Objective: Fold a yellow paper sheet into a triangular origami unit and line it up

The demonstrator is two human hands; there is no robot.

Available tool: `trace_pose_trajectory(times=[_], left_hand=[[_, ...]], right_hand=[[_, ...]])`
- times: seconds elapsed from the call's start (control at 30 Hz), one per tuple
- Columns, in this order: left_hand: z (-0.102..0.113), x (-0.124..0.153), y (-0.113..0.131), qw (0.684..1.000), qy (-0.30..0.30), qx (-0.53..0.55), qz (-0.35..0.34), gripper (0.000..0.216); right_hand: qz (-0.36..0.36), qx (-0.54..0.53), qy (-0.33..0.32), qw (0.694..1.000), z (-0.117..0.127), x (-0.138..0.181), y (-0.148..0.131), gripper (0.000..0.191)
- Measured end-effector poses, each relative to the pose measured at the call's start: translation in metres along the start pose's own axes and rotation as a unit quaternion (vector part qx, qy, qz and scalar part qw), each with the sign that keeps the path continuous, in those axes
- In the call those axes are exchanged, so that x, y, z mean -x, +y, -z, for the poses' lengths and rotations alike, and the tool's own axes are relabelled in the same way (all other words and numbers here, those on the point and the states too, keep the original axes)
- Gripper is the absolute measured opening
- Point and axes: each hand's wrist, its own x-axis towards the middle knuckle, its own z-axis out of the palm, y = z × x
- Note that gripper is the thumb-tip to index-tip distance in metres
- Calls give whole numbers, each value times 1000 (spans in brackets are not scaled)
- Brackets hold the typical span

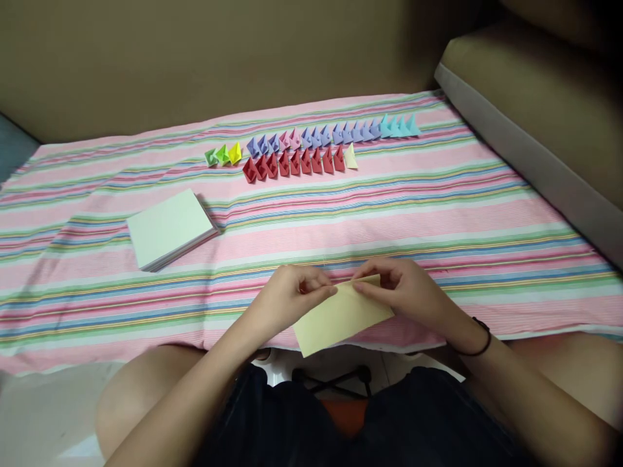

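Between my hands is a pale yellow sheet of paper (345, 318), held by its far edge over the near side of the striped cloth. My left hand (299, 288) pinches that edge left of its middle, thumb on top and fingers curled behind. Close beside it, my right hand (396, 285) pinches the same edge near the right corner, its thumb flat on the paper. The sheet's near left corner hangs past the cloth's edge. Fingertips behind the paper are partly hidden.
A stack of white paper (170, 230) lies on the striped cloth (413, 220) at left. Folded red paper boats (295, 163), purple ones (357, 133), light blue ones (399, 126) and green ones (222, 154) stand in rows at the back. A cushion (535, 130) bounds the right.
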Motion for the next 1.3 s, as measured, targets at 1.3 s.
trace_pose_trajectory(times=[1.3], left_hand=[[-13, -1, 4, 994, 37, -75, -71, 21]], right_hand=[[80, 104, 48, 990, -8, -1, -18, 11]])
